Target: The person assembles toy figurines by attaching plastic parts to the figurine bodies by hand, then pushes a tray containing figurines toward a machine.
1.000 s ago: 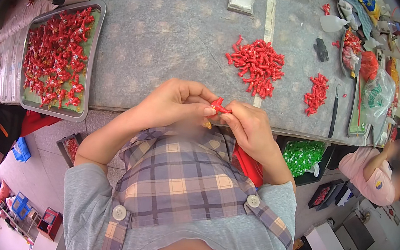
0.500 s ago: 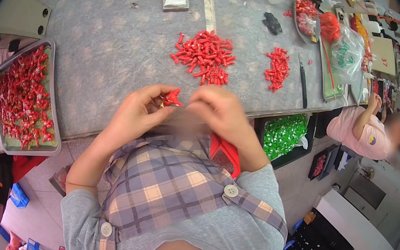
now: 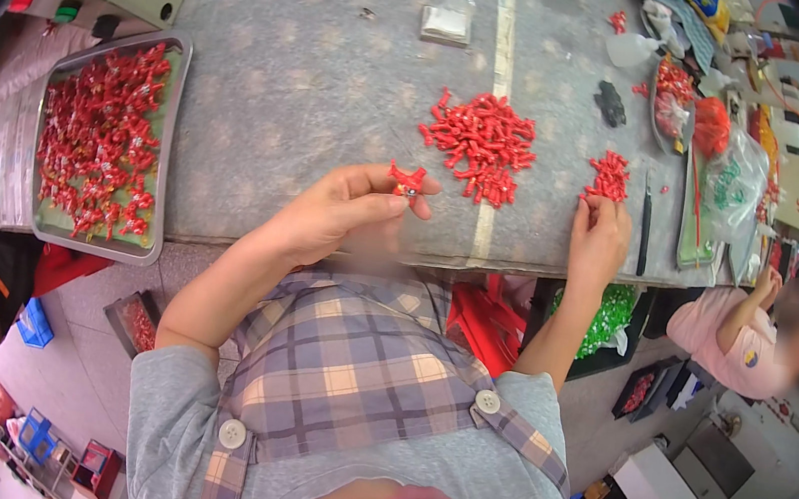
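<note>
Grey table; tray of red pieces far left. Left hand raised above edge, forearm bent, fingers pinching red piece. Big pile centre. Right hand stretched out, fingertips touching small pile.

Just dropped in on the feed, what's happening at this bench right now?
A person at a grey table pinches a small red part in the left hand. The right hand reaches to a small pile of red pieces. A bigger red pile lies between the hands, farther back, and a metal tray full of red parts sits at the left.
</note>
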`<action>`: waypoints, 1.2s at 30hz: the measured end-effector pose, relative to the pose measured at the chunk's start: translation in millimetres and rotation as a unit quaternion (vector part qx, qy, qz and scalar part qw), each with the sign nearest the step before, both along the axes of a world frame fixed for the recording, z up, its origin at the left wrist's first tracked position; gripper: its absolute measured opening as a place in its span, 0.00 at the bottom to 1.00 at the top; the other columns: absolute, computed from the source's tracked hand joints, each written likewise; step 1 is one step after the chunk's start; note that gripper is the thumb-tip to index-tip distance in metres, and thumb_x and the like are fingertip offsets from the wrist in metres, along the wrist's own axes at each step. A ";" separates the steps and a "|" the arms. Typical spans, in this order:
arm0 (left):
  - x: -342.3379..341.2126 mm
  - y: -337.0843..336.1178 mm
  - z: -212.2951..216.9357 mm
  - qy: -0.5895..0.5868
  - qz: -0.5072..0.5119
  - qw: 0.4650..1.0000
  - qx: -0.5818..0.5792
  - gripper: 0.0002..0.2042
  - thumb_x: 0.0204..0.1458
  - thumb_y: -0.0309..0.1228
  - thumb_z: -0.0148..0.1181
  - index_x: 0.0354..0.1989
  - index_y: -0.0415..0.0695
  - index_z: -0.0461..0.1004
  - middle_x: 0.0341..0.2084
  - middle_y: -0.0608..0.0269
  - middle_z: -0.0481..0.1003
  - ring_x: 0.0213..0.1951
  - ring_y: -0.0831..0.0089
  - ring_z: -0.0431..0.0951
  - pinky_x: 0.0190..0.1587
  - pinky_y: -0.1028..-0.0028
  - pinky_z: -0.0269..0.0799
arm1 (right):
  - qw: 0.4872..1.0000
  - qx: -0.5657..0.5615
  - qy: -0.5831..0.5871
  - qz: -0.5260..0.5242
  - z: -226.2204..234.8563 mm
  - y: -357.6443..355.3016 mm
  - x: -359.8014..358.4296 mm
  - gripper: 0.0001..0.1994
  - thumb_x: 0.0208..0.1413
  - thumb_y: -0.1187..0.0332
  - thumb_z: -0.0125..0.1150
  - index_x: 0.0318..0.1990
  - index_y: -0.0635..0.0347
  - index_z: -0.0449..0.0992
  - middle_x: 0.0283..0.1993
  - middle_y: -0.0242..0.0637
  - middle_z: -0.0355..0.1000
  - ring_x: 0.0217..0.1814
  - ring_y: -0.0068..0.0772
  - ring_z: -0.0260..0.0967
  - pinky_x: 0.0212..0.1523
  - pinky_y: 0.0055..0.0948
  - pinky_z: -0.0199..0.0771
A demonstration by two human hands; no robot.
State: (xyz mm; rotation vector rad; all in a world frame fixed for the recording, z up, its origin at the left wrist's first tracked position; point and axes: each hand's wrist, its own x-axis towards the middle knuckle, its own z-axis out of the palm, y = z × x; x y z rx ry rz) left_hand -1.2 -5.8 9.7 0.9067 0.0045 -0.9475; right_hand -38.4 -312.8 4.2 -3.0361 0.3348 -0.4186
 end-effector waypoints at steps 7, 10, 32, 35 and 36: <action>-1.7 -0.8 0.3 -0.028 0.025 0.999 0.026 0.15 0.52 0.30 0.55 0.45 0.35 0.69 0.31 0.62 0.73 0.26 0.81 0.68 0.30 0.78 0.72 | 0.899 0.419 -0.031 0.124 36.9 85.2 2.2 0.04 0.44 0.76 0.60 0.30 0.61 0.73 0.27 0.39 0.71 0.27 0.35 0.70 0.28 0.28 0.69; -6.9 0.4 -0.2 -0.060 0.062 0.994 0.070 0.13 0.52 0.31 0.56 0.41 0.36 0.70 0.29 0.61 0.73 0.25 0.80 0.70 0.30 0.77 0.72 | 0.888 0.401 -0.016 0.223 32.9 120.3 8.0 0.05 0.42 0.77 0.62 0.29 0.61 0.73 0.26 0.37 0.71 0.27 0.34 0.70 0.28 0.27 0.68; 3.8 8.1 -18.4 0.028 0.095 0.995 -0.005 0.11 0.54 0.38 0.52 0.33 0.42 0.72 0.20 0.74 0.68 0.21 0.86 0.67 0.24 0.84 0.63 | 0.856 0.407 0.006 0.320 36.6 133.9 49.4 0.08 0.40 0.79 0.63 0.33 0.64 0.77 0.30 0.37 0.73 0.32 0.29 0.71 0.33 0.24 0.69; 6.1 11.2 -14.0 -0.009 0.117 0.992 0.039 0.12 0.55 0.39 0.52 0.37 0.42 0.73 0.24 0.76 0.68 0.26 0.87 0.66 0.29 0.85 0.61 | 0.899 0.328 -0.089 0.276 46.7 117.5 95.1 0.05 0.43 0.77 0.61 0.31 0.60 0.77 0.28 0.37 0.72 0.29 0.31 0.70 0.29 0.25 0.69; 6.2 13.4 -14.0 -0.024 0.114 0.993 0.036 0.13 0.55 0.39 0.50 0.39 0.42 0.72 0.25 0.77 0.67 0.28 0.88 0.64 0.31 0.85 0.60 | 0.908 0.292 -0.107 0.281 44.8 112.8 111.4 0.05 0.44 0.76 0.61 0.30 0.60 0.77 0.28 0.36 0.72 0.28 0.31 0.70 0.29 0.25 0.68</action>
